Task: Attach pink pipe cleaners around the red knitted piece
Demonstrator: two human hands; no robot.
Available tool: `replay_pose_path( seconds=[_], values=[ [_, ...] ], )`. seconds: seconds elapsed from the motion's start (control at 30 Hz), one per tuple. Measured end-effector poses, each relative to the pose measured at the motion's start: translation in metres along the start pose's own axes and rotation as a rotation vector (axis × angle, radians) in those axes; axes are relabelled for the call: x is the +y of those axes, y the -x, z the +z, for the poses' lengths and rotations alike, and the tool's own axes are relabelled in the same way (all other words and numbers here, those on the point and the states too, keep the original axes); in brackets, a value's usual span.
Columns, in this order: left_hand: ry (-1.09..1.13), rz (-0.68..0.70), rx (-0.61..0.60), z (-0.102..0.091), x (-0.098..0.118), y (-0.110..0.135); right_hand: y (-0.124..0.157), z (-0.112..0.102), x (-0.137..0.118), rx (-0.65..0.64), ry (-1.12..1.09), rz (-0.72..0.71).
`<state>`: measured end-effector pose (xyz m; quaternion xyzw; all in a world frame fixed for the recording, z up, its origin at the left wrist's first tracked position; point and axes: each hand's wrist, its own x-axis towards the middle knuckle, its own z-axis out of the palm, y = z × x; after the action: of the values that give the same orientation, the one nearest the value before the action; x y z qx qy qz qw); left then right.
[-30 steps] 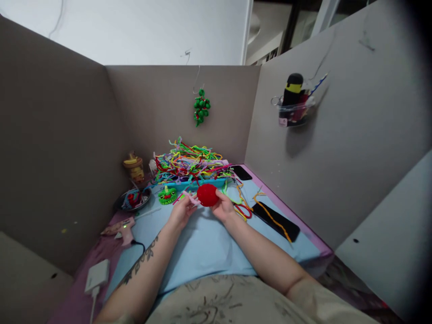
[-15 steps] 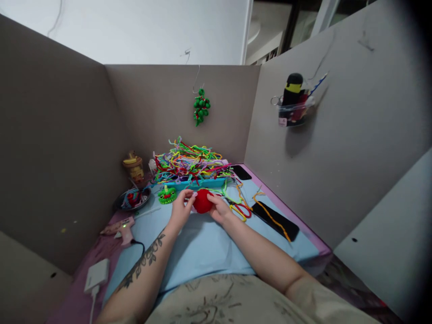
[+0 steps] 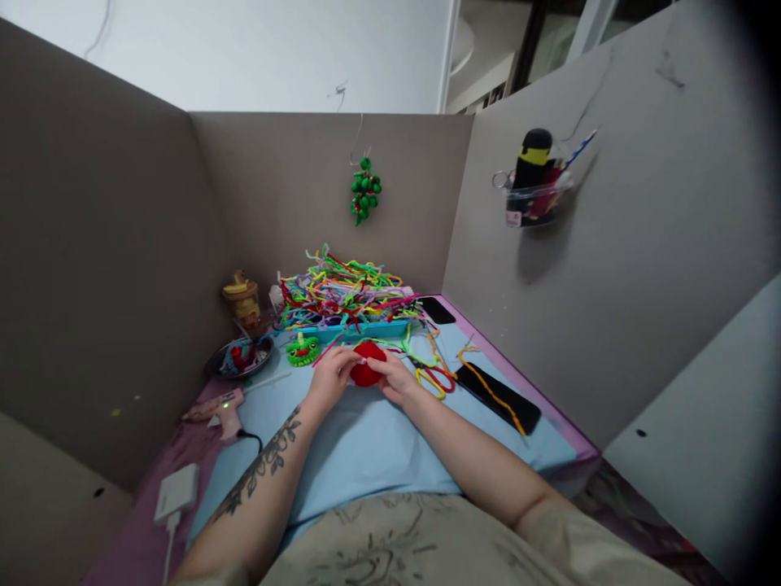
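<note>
A red fuzzy ball (image 3: 367, 371) made of pipe cleaner sits between both hands over the light blue cloth (image 3: 366, 443). My left hand (image 3: 329, 379) curls round its left side, fingers closed on it. From the right, my right hand (image 3: 394, 377) pinches its top edge. A pink pipe cleaner end pokes out near the left fingers. Just behind lies a blue tray (image 3: 357, 329) heaped with coloured pipe cleaners (image 3: 342, 291).
A green pipe-cleaner figure (image 3: 303, 350) and a dark dish (image 3: 239, 358) lie to the left. A pink glue gun (image 3: 216, 407) and white charger (image 3: 175, 492) lie nearer. Two phones (image 3: 499, 398) rest at right. Brown partition walls surround the desk, with a hanging green ornament (image 3: 365, 190).
Both hands closed in on the red ball and lowered it slightly toward the cloth; my left hand moved from beside it to wrapping it.
</note>
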<state>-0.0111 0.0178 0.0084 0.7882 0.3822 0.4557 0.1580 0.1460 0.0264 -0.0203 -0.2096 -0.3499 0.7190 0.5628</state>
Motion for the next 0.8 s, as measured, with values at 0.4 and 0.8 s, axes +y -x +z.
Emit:
replay_pose_path(
  seconds=[0.4,0.8],
  values=[
    [-0.063,0.002,-0.015,0.0032,0.0011,0.0012,-0.0025,-0.0006,0.0041,0.1,0.0,0.01],
    [-0.127,0.037,0.068,0.0026,-0.0022,0.003,-0.0008,0.0027,0.0012,0.083,0.011,-0.015]
  ],
)
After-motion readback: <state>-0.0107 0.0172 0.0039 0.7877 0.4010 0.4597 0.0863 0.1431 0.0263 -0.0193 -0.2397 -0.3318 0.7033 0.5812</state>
